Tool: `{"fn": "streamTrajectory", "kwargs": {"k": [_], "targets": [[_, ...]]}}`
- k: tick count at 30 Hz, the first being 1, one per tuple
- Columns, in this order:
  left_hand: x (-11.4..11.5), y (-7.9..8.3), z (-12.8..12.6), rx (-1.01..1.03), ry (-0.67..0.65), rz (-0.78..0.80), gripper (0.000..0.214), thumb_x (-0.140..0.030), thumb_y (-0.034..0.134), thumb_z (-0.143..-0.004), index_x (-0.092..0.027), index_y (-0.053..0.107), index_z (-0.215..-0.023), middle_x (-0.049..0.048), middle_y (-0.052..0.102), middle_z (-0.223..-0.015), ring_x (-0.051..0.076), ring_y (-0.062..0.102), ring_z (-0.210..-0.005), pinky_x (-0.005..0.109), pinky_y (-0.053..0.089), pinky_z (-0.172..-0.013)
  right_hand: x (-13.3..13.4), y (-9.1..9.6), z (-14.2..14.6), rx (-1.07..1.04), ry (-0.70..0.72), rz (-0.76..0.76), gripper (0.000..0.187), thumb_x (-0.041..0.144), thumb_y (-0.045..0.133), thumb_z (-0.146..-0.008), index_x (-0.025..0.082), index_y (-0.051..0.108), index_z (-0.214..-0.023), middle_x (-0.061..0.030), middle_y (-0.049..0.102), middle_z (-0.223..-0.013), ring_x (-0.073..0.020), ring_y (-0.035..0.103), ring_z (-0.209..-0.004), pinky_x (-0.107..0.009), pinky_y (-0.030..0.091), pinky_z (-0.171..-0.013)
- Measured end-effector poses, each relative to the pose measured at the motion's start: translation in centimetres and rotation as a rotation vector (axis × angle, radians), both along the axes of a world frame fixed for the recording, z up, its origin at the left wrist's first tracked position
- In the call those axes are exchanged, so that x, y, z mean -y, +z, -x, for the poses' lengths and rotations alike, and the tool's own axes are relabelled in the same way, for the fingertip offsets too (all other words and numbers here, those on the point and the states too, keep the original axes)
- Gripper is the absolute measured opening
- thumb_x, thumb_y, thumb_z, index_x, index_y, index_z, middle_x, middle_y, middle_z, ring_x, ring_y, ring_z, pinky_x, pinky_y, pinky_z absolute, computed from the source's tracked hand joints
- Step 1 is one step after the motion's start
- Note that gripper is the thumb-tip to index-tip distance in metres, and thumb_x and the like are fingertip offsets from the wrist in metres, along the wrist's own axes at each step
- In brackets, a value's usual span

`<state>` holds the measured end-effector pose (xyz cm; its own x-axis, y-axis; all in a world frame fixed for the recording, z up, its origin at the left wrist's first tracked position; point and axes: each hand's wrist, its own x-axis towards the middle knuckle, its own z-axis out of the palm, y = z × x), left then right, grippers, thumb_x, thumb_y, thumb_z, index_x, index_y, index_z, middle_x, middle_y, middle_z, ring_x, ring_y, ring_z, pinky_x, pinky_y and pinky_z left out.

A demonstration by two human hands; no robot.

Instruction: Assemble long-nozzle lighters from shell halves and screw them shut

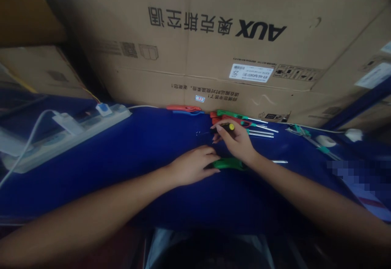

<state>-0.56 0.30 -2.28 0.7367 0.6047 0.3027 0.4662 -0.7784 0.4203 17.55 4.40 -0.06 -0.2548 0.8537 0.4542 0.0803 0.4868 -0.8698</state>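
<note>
My left hand (192, 165) grips the left end of a green long-nosed lighter (228, 163), which lies on the blue table surface with its metal tube pointing right. Just above it, my right hand (242, 142) is closed around a screwdriver (231, 127) with a black handle and a yellow end. Its thin shaft seems to point left, though blur makes this hard to see. Behind the right hand lie more long lighters, among them a green one (227, 113) and a red one (241, 119), metal tubes to the right and partly covered by the hand.
An orange lighter body (183, 108) and a blue one (187, 112) lie along a large cardboard box (207, 53) at the back. A white power strip (100, 128) with plugs stands on the left. At right are green-and-metal pieces (324, 149), a tape roll (325, 141) and cable.
</note>
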Motion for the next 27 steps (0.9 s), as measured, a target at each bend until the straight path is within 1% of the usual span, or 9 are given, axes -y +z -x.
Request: {"fn": "streamTrajectory", "kwargs": {"k": [4, 8, 12, 16, 18, 20, 23, 27], "targets": [[0.0, 0.1, 0.1, -0.014, 0.006, 0.002, 0.028, -0.028, 0.068, -0.094, -0.016, 0.071, -0.119, 0.009, 0.068, -0.11, 0.023, 0.065, -0.105, 0.034, 0.053, -0.095, 0.7, 0.9, -1.3, -0.164, -0.049, 0.061, 0.03, 0.05, 0.071, -0.087, 0.021, 0.064, -0.093, -0.0023, 0.071, -0.094, -0.0115, 0.065, -0.062, -0.031, 0.063, -0.06], [0.1, -0.1, 0.1, 0.015, 0.005, 0.031, 0.03, -0.028, 0.068, -0.094, -0.017, 0.07, -0.122, 0.0083, 0.068, -0.113, 0.023, 0.064, -0.107, 0.034, 0.052, -0.097, 1.4, 1.6, -3.4, -0.31, -0.113, 0.119, 0.029, 0.048, 0.072, -0.086, 0.019, 0.067, -0.085, -0.0021, 0.072, -0.087, -0.0103, 0.062, -0.055, -0.027, 0.058, -0.052], [0.3, -0.5, -0.2, 0.088, -0.01, 0.069, 0.03, -0.028, 0.069, -0.094, -0.017, 0.071, -0.121, 0.008, 0.068, -0.113, 0.022, 0.064, -0.106, 0.033, 0.053, -0.096, 2.1, 1.8, -5.1, -0.422, -0.176, 0.249, 0.029, 0.045, 0.074, -0.082, 0.016, 0.068, -0.08, -0.0044, 0.073, -0.08, -0.0092, 0.059, -0.051, -0.022, 0.052, -0.046], [0.8, -0.5, -0.4, 0.128, -0.01, 0.118, 0.033, -0.03, 0.071, -0.092, -0.018, 0.071, -0.123, 0.0075, 0.069, -0.114, 0.021, 0.065, -0.105, 0.033, 0.054, -0.095, 2.6, 1.5, -6.1, -0.55, -0.227, 0.371, 0.029, 0.044, 0.076, -0.076, 0.017, 0.065, -0.073, -0.0007, 0.069, -0.07, -0.0057, 0.049, -0.041, -0.018, 0.041, -0.036], [1.1, -0.4, -0.5, 0.163, 0.004, 0.155, 0.033, -0.03, 0.072, -0.091, -0.019, 0.071, -0.122, 0.0065, 0.069, -0.114, 0.02, 0.067, -0.104, 0.032, 0.055, -0.095, 2.7, 1.3, -6.3, -0.576, -0.218, 0.433, 0.028, 0.043, 0.073, -0.078, 0.017, 0.063, -0.073, 0.0003, 0.068, -0.067, -0.0045, 0.044, -0.039, -0.017, 0.036, -0.034], [1.5, -0.1, -0.6, 0.243, 0.027, 0.193, 0.031, -0.03, 0.074, -0.089, -0.02, 0.073, -0.119, 0.0052, 0.071, -0.112, 0.018, 0.069, -0.1, 0.03, 0.055, -0.093, 2.9, 1.2, -6.4, -0.583, -0.18, 0.478, 0.026, 0.041, 0.07, -0.08, 0.017, 0.063, -0.074, 0.0, 0.068, -0.067, -0.0042, 0.042, -0.039, -0.017, 0.034, -0.034], [2.0, 0.4, -0.9, 0.406, 0.106, 0.273, 0.032, -0.031, 0.081, -0.083, -0.019, 0.075, -0.112, 0.0047, 0.074, -0.109, 0.016, 0.071, -0.095, 0.027, 0.056, -0.09, 3.1, 1.3, -6.4, -0.589, -0.125, 0.514, 0.025, 0.04, 0.07, -0.08, 0.017, 0.063, -0.075, -0.0006, 0.068, -0.068, -0.0042, 0.042, -0.039, -0.017, 0.034, -0.034], [2.5, 1.2, -1.1, 0.527, 0.17, 0.443, 0.023, -0.03, 0.08, -0.084, -0.019, 0.077, -0.105, 0.0036, 0.077, -0.104, 0.015, 0.072, -0.088, 0.023, 0.058, -0.081, 3.6, 1.7, -6.1, -0.605, -0.103, 0.538, 0.03, 0.044, 0.073, -0.082, 0.017, 0.062, -0.075, 0.0003, 0.068, -0.069, -0.0035, 0.042, -0.04, -0.016, 0.035, -0.036]]}}
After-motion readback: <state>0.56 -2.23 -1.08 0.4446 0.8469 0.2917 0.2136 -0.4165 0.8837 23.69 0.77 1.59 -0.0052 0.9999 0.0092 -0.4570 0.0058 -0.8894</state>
